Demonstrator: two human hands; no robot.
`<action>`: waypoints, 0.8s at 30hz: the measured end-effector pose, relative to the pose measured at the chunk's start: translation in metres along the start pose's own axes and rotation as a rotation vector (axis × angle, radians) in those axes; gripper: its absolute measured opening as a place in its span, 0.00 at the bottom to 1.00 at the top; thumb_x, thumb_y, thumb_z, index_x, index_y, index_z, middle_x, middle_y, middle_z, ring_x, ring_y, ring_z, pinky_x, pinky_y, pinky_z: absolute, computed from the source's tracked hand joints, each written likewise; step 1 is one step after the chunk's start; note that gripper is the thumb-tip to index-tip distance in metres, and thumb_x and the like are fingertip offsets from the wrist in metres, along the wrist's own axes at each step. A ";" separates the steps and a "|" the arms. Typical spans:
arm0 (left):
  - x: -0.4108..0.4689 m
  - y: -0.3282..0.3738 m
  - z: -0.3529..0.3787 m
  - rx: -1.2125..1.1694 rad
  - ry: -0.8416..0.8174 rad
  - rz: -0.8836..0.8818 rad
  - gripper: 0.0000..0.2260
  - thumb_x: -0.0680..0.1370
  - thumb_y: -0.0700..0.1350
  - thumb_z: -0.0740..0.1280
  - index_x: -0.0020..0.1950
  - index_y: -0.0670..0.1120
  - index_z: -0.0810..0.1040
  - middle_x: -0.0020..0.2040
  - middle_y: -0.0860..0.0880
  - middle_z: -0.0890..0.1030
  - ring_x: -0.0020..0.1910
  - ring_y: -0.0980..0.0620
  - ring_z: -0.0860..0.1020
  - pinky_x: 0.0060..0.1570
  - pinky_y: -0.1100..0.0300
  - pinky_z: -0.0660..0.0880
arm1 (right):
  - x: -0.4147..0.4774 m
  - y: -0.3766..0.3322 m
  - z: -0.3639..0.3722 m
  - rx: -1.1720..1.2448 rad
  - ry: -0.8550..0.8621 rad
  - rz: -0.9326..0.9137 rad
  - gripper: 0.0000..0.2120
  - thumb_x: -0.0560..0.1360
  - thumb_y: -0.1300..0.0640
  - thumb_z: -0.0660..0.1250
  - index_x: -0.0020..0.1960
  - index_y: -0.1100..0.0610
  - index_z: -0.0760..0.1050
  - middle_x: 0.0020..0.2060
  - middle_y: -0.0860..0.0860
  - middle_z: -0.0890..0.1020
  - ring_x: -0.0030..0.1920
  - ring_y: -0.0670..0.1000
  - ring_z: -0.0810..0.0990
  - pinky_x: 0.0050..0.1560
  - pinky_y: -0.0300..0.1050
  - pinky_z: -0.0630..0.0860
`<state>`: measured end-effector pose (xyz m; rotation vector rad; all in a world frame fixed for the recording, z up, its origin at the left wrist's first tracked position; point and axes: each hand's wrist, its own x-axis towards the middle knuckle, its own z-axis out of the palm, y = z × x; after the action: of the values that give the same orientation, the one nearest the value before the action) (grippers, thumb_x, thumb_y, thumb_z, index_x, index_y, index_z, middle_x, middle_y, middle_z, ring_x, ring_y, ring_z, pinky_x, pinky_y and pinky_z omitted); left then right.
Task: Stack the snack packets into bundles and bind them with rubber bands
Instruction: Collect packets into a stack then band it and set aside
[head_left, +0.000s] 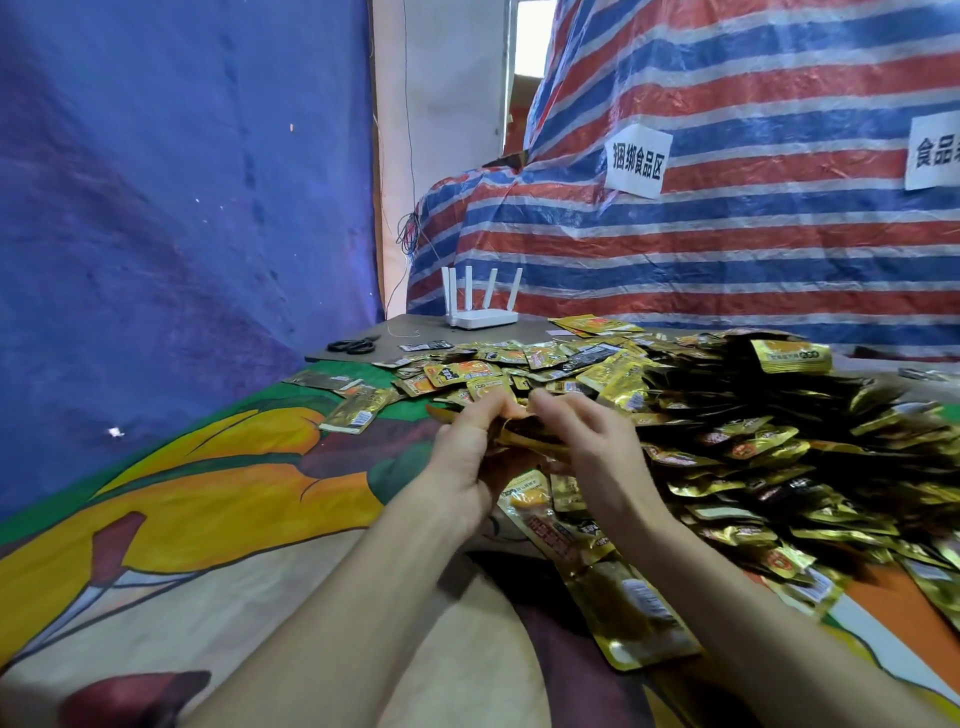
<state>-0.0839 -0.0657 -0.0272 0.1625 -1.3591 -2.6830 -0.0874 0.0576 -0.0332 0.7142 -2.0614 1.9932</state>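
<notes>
A big heap of gold snack packets (737, 431) covers the right and far side of the cloth-covered table. My left hand (467, 452) and my right hand (592, 447) meet in the middle, both gripping a small stack of packets (524, 435) held between them above the cloth. Fingers of both hands curl over the stack's top edge. Whether a rubber band is on the stack cannot be made out. Below my hands lie loose packets (550, 519) and a longer gold packet (634, 608).
A colourful printed cloth (218, 499) covers the near table. Black scissors (353, 345) and a white router (480, 312) sit at the far edge. A single packet (353, 413) lies to the left. A blue tarp hangs on the left, a striped tarp (727, 208) behind.
</notes>
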 end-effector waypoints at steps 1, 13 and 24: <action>0.002 0.000 -0.001 0.034 0.047 0.035 0.08 0.76 0.36 0.65 0.53 0.37 0.76 0.47 0.36 0.80 0.42 0.42 0.82 0.36 0.54 0.82 | -0.002 -0.001 0.002 -0.054 -0.049 -0.032 0.20 0.68 0.37 0.69 0.45 0.54 0.83 0.36 0.44 0.84 0.39 0.42 0.82 0.39 0.33 0.76; -0.004 -0.001 -0.002 0.377 0.187 0.180 0.38 0.52 0.53 0.76 0.59 0.43 0.74 0.48 0.39 0.84 0.45 0.41 0.85 0.47 0.46 0.83 | 0.000 -0.012 -0.008 -0.254 -0.347 0.086 0.27 0.65 0.55 0.82 0.59 0.50 0.73 0.40 0.39 0.84 0.35 0.37 0.80 0.37 0.33 0.75; 0.006 -0.003 -0.010 0.401 0.355 0.241 0.13 0.82 0.55 0.60 0.48 0.47 0.73 0.51 0.46 0.79 0.48 0.48 0.77 0.50 0.51 0.72 | 0.085 -0.017 -0.034 -1.162 -0.047 0.102 0.25 0.74 0.51 0.69 0.63 0.57 0.61 0.45 0.53 0.78 0.46 0.55 0.78 0.41 0.48 0.71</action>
<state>-0.0881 -0.0725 -0.0356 0.4560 -1.6510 -2.0426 -0.1594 0.0731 0.0231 0.3745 -2.7441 0.5096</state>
